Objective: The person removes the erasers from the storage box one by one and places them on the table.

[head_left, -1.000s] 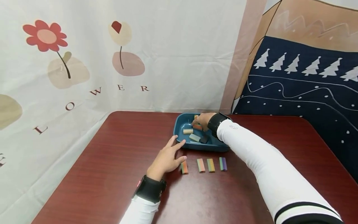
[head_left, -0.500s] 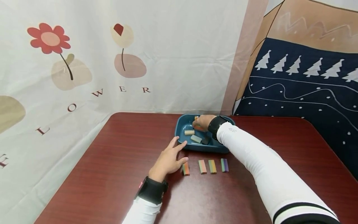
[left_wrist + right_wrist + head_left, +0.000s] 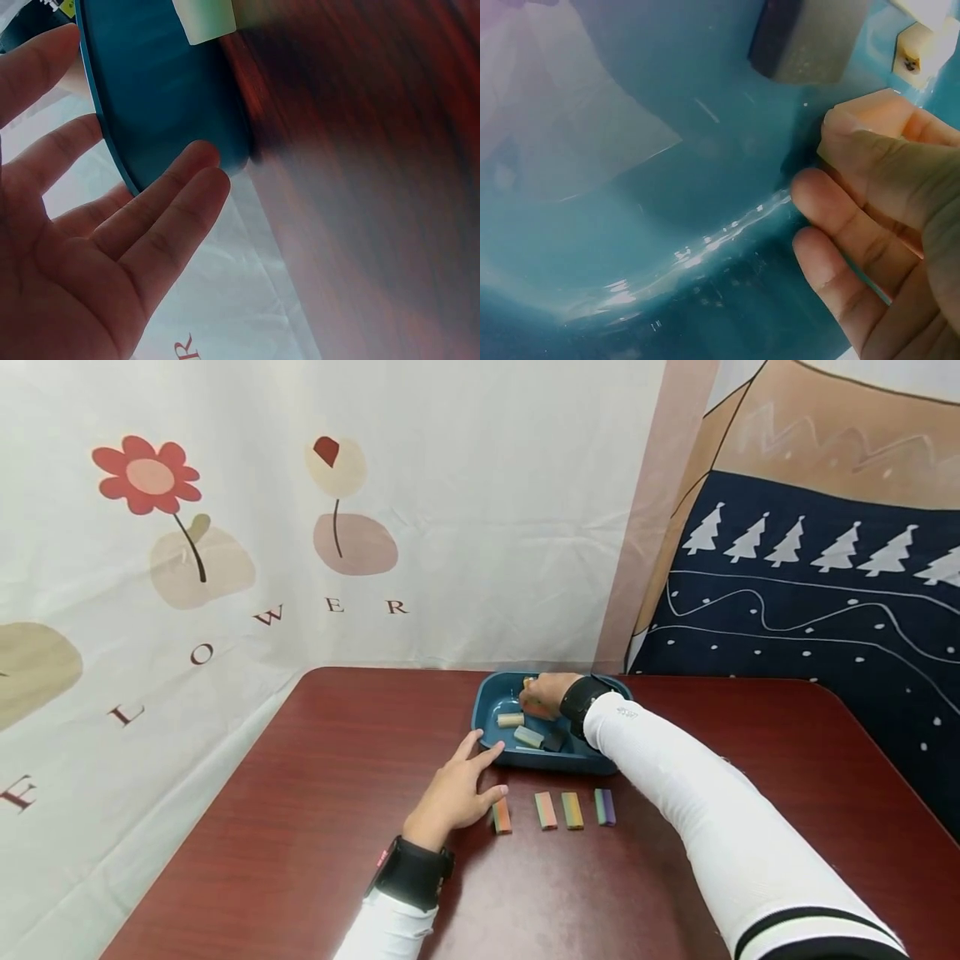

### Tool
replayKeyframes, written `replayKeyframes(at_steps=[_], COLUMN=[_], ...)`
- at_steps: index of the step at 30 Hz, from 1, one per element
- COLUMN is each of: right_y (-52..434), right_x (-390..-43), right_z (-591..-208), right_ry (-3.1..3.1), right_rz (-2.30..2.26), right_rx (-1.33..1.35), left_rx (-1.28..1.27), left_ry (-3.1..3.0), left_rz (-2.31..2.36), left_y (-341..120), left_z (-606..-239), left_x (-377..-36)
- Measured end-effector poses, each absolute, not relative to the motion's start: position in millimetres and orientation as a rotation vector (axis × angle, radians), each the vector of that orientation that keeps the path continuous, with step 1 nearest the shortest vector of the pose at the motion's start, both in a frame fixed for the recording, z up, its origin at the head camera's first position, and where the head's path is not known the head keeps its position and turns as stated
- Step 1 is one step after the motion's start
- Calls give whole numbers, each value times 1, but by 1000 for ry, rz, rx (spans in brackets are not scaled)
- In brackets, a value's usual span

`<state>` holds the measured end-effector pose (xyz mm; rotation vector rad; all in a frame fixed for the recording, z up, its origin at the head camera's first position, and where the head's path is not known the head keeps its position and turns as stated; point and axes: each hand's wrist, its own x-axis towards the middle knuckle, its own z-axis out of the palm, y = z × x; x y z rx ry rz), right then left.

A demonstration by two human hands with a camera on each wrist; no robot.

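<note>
My right hand [image 3: 546, 695] reaches into a blue plastic tray [image 3: 558, 762]. In the right wrist view, thumb and finger pinch a small orange block [image 3: 876, 111], while the other fingers are bent below it. A dark block [image 3: 810, 45] and a cream block [image 3: 930, 49] lie close by in the tray. My left hand [image 3: 450, 793] has its fingers spread, with fingertips at the tray's near left corner. Its thumb is above the end of an orange-and-green block [image 3: 502, 818] on the table; whether they touch, I cannot tell.
Right of that block, a pink-and-green [image 3: 546, 811], a yellow [image 3: 572, 811] and a purple-and-green block [image 3: 604, 807] stand in a row on the brown table [image 3: 315, 777]. A pale green block [image 3: 528, 737] lies in the tray. Behind the table hangs a printed white cloth [image 3: 465, 568].
The right hand's fingers have closed round the orange block, which showed below them earlier and is now hidden in the head view. The left hand stays at the tray's corner. The head view shifts slightly.
</note>
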<state>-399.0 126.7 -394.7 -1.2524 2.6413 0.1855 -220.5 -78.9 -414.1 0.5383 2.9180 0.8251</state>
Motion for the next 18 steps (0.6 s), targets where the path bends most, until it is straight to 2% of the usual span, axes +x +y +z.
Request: replayKeyframes(at_steps=[18], right_y=[128], right_x=[-383], right_z=[-378], right_ry=[2582], right_rz=[158], right_rx=[-1051], left_rx=[547], left_ry=[2926], left_rz=[846], left_y=[-78], left_z=[-413], left_x=[-219])
